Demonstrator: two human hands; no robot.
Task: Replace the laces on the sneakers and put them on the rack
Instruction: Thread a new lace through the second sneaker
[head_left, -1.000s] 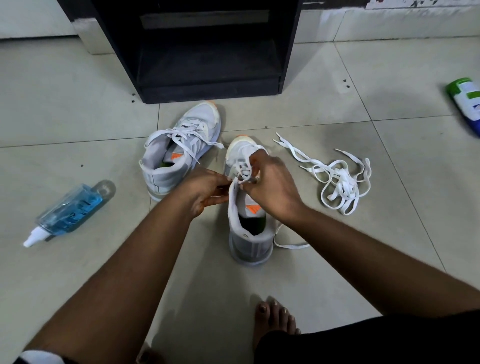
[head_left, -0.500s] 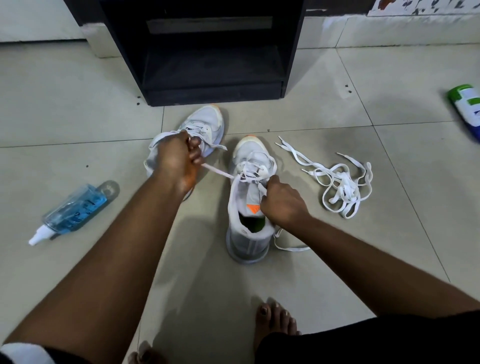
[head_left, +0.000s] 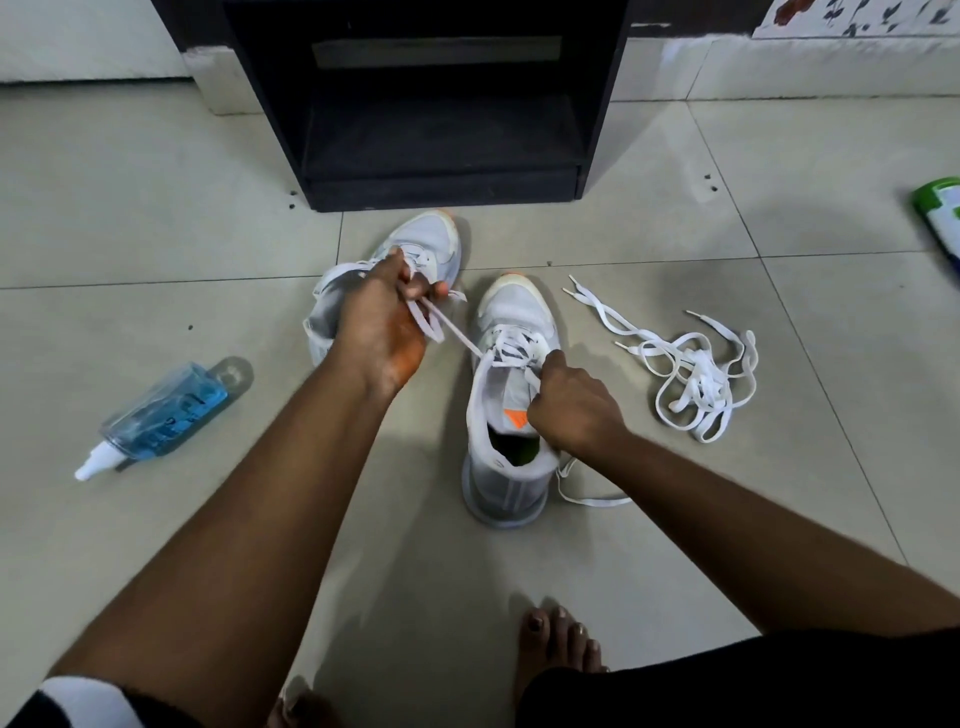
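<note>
Two grey-white sneakers stand on the tiled floor in front of a black rack (head_left: 441, 187). The right sneaker (head_left: 511, 452) points away from me, a white lace (head_left: 511, 345) threaded through its lower eyelets. My left hand (head_left: 382, 332) grips one end of that lace and holds it taut, up and to the left. My right hand (head_left: 571, 410) pinches the other end over the tongue. The left sneaker (head_left: 434, 241) lies behind my left hand, partly hidden. A loose tangle of white laces (head_left: 696, 379) lies to the right.
A blue spray bottle (head_left: 161, 415) lies on the floor at the left. A green and white container (head_left: 940, 218) lies at the right edge. My bare feet (head_left: 558, 649) are at the bottom of the view.
My left hand has pulled its lace end from the sneaker's eyelets up and to the left, drawing it taut. My right hand slid back from the eyelets to the tongue.
</note>
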